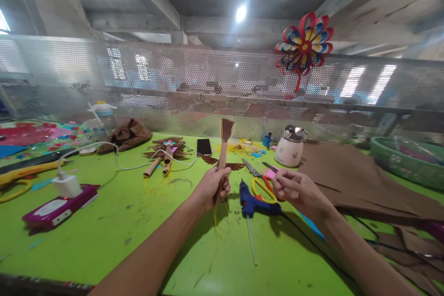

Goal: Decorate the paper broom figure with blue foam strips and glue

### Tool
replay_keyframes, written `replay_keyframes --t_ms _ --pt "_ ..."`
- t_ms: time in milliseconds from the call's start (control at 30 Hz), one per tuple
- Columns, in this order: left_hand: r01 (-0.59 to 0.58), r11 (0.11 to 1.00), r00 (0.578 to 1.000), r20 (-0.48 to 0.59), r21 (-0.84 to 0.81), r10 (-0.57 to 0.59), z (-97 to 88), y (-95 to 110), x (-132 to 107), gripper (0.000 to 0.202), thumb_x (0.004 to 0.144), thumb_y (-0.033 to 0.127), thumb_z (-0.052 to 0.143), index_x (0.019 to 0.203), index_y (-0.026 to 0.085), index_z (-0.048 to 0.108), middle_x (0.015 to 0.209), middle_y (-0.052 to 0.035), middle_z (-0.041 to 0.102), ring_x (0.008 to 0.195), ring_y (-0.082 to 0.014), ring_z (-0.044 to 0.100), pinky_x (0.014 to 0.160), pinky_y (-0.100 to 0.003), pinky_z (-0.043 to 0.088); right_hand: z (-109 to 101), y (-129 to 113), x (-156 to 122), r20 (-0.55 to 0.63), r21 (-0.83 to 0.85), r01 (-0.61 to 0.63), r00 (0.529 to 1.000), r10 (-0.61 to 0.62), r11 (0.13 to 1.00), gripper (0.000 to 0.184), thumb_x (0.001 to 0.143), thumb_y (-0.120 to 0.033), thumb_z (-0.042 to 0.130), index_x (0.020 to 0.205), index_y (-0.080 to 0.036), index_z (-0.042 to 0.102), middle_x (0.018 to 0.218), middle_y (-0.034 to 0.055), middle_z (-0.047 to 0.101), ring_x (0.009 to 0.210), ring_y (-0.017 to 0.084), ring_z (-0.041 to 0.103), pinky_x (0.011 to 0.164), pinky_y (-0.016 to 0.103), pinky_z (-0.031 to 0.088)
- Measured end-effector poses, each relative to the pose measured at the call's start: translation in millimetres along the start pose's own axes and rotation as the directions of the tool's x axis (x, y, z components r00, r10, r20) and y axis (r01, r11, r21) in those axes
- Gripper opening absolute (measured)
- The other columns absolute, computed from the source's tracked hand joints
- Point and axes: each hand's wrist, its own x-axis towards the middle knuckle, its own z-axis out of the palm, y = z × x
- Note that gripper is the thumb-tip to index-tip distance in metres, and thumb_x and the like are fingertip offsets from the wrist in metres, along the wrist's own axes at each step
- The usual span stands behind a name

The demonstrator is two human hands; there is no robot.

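My left hand [214,187] is closed round a brown paper craft piece [224,148], held upright with its pleated fan end on top. Brown pleated wings [236,166] spread on both sides of it, and yellow strings hang below. My right hand [294,187] has its fingers pinched together. A thin dark strip [269,167] points out near its fingertips; I cannot tell whether it is held or lies behind. Just left of that hand are scissors [259,186] with yellow and red handles. A blue glue gun [250,201] lies between my hands, a glue stick trailing from it.
Several similar paper pieces [168,150] lie at mid-left by a phone [204,146]. A purple power strip [60,208] with a charger sits left. A white kettle-like jug [290,146], brown paper sheets [350,171] and a green basket [409,162] stand right. A perforated metal panel [194,83] rises behind.
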Motion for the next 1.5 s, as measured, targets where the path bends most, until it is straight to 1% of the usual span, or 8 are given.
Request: replay_keyframes --t_ms 300,433,567,767,1000,1200,1333,1500 --pt "-0.026 0.999 0.999 0.043 -0.037 0.028 -1.0 0 -2 0.024 0.073 0.03 0.059 0.077 0.02 0.038 0.048 0.008 0.038 0.039 -0.006 0.042 0.032 -0.015 0.021 -4 8 0 0.022 -0.036 0.011 1.0 -0.011 0.999 0.011 0.07 -0.019 0.07 0.073 -0.017 0.06 0.07 0.0008 0.058 0.06 0.01 0.051 0.056 0.023 0.039" --pt "-0.044 0.995 0.996 0.067 -0.092 0.05 2.5 4 -8 0.023 0.073 0.029 0.058 0.075 0.021 0.036 0.048 0.0085 0.038 0.038 -0.0061 0.042 0.031 -0.016 0.021 0 12 1 -0.044 -0.138 -0.062 0.997 0.057 0.989 0.017 0.075 -0.032 0.066 0.079 -0.016 0.063 0.069 0.0024 0.058 0.063 0.012 0.051 0.059 0.026 0.04" --pt "-0.071 0.991 0.993 0.087 -0.118 0.081 5.3 8 -13 0.023 0.076 0.03 0.056 0.074 0.02 0.036 0.048 0.008 0.039 0.037 -0.0059 0.041 0.032 -0.017 0.024 7 16 3 -0.108 -0.341 -0.111 0.991 0.078 0.934 0.031 0.077 -0.045 0.06 0.078 -0.015 0.064 0.066 0.0024 0.057 0.059 0.013 0.05 0.058 0.027 0.04" --pt "-0.085 0.987 0.988 0.12 -0.139 0.102 5.3 5 -13 0.024 0.078 0.032 0.056 0.075 0.02 0.036 0.05 0.0069 0.041 0.042 -0.0069 0.046 0.036 -0.017 0.027 8 20 5 -0.038 -0.533 -0.115 0.993 0.112 0.838 0.032 0.078 -0.049 0.056 0.073 -0.017 0.062 0.065 0.0009 0.059 0.058 0.013 0.051 0.059 0.027 0.041" --pt "-0.052 0.987 0.983 0.164 -0.154 0.077 6.3 3 -12 0.017 0.072 0.025 0.056 0.076 0.018 0.041 0.049 0.0059 0.04 0.042 -0.0085 0.045 0.036 -0.018 0.023 11 24 6 -0.06 -0.603 -0.09 0.996 0.067 0.792 0.034 0.077 -0.049 0.056 0.066 -0.018 0.061 0.06 0.0009 0.058 0.055 0.014 0.051 0.058 0.028 0.04" --pt "-0.07 0.981 0.983 0.153 -0.183 0.099 5.6 2 -12 0.01 0.066 0.025 0.05 0.065 0.018 0.043 0.049 0.003 0.041 0.043 -0.0099 0.043 0.037 -0.021 0.023 11 28 5 -0.021 -0.613 -0.065 0.998 0.065 0.787 0.031 0.078 -0.047 0.056 0.065 -0.019 0.06 0.058 0.0003 0.057 0.054 0.014 0.051 0.055 0.027 0.039" --pt "-0.02 0.987 0.981 0.189 -0.162 0.051 4.0 2 -13 0.025 0.072 0.033 0.042 0.053 0.017 0.041 0.048 -0.001 0.043 0.041 -0.0083 0.039 0.04 -0.023 0.025 13 26 3 0.016 -0.659 -0.048 0.997 0.078 0.751 0.03 0.08 -0.046 0.054 0.067 -0.019 0.059 0.059 -0.0002 0.056 0.056 0.015 0.052 0.057 0.027 0.04" --pt "0.023 0.981 0.983 0.184 -0.192 0.013 4.6 4 -12 0.03 0.075 0.038 0.039 0.054 0.017 0.04 0.049 -0.0007 0.043 0.041 -0.0083 0.038 0.041 -0.023 0.026 13 27 2 0.058 -0.687 -0.016 0.995 0.077 0.726 0.029 0.083 -0.045 0.051 0.071 -0.019 0.058 0.063 0.0002 0.057 0.058 0.015 0.053 0.057 0.027 0.04"
